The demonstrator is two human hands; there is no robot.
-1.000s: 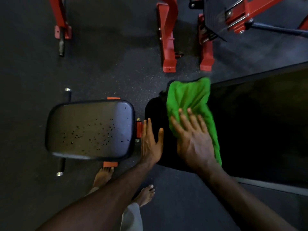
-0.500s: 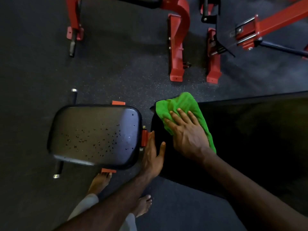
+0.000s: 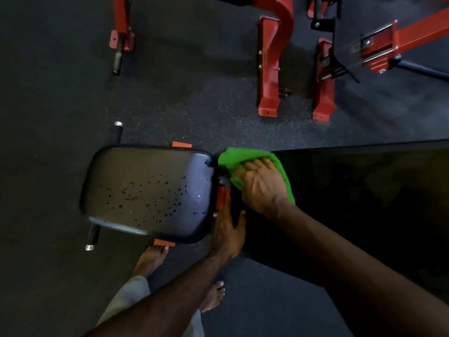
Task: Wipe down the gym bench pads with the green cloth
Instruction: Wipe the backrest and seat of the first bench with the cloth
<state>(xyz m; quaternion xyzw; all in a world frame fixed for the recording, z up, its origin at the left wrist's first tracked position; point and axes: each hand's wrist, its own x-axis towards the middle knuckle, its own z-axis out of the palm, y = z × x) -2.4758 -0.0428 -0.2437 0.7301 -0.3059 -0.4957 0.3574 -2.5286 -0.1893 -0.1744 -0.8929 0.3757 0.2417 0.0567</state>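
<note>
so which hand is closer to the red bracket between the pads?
Left. The left hand lies flat just below the red bracket, fingertips about touching it. The right hand presses the green cloth on the back pad, beside the bracket.

Beneath you lies a dark speckled rubber floor (image 3: 182,98). At the top stand red steel machine frames: a thin post with a black stub at upper left (image 3: 120,32), a curved upright with a floor foot at center (image 3: 271,69), another red foot just beside it (image 3: 324,93), and a red arm with a metal bracket at far right (image 3: 398,42).
</note>
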